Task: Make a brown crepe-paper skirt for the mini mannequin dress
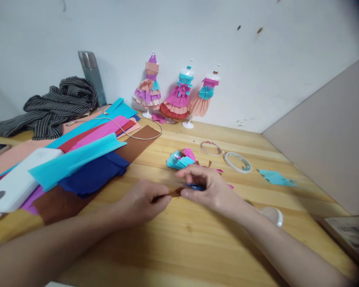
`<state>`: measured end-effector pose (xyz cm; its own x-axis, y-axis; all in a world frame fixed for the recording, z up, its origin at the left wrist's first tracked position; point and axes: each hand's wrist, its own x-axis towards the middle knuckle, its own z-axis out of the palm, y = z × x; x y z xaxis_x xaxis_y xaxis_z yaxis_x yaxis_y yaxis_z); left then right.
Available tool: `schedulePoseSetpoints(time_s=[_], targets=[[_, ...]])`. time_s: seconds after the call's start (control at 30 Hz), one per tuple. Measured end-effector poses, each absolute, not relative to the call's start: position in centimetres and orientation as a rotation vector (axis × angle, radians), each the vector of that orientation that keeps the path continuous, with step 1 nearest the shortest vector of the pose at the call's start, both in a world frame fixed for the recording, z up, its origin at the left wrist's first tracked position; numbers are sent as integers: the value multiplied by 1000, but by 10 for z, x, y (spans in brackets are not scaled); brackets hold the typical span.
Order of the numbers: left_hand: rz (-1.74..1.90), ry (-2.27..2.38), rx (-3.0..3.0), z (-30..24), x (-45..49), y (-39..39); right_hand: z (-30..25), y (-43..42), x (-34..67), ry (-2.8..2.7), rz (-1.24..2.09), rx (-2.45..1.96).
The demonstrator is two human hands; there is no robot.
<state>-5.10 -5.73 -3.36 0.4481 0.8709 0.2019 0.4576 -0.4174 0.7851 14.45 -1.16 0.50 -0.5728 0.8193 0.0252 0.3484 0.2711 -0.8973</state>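
Note:
Low over the table, my left hand is closed in a pinch on a small piece of brown paper. My right hand grips a pair of scissors by its blue handle; the blades point left toward the brown paper and are smeared by motion. The fingertips of both hands are a short gap apart, with the paper between them. Just beyond the hands lies a pleated turquoise paper piece with pink and brown scraps around it.
Three mini dress forms in paper dresses stand against the wall. Coloured paper sheets, a white power bank, a striped cloth and a flask fill the left. Tape rolls and a turquoise scrap lie right.

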Motion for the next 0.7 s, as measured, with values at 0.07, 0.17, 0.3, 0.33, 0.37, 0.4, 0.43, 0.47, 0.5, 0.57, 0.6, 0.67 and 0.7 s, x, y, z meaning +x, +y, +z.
schedulePoseSetpoints(time_s=[0.07, 0.17, 0.3, 0.33, 0.37, 0.4, 0.43, 0.47, 0.5, 0.57, 0.6, 0.67, 0.7], targets=[[710, 1135, 1970, -27, -50, -53, 10, -10, 149, -1954, 1253, -1043], [637, 1143, 1904, -14, -48, -44, 18, -5, 158, -1867, 1228, -1036], [614, 1120, 1964, 9, -42, -25, 27, 3, 170, -1857, 1144, -1062], [578, 1106, 1990, 15, -40, -19, 29, 5, 173, -1849, 1155, -1056], [539, 1053, 2037, 21, -38, -13, 31, 7, 176, -1847, 1185, -1046], [513, 986, 2093, 27, -35, -6, 33, 9, 180, -1851, 1211, -1033], [463, 929, 2132, 33, -32, 1, 35, 11, 183, -1867, 1216, -1018], [418, 900, 2152, 39, -29, 7, 38, 11, 185, -1896, 1198, -1007], [374, 878, 2176, 44, -26, 13, 41, 12, 187, -1925, 1160, -1008], [338, 856, 2197, 53, -20, 23, 46, 12, 188, -1955, 1076, -1056], [343, 846, 2200, 57, -17, 26, 49, 11, 188, -1958, 1039, -1088], [378, 835, 2197, 62, -13, 31, 52, 11, 187, -1968, 982, -1148], [394, 837, 2200, 64, -12, 32, 53, 11, 186, -1975, 953, -1176]])
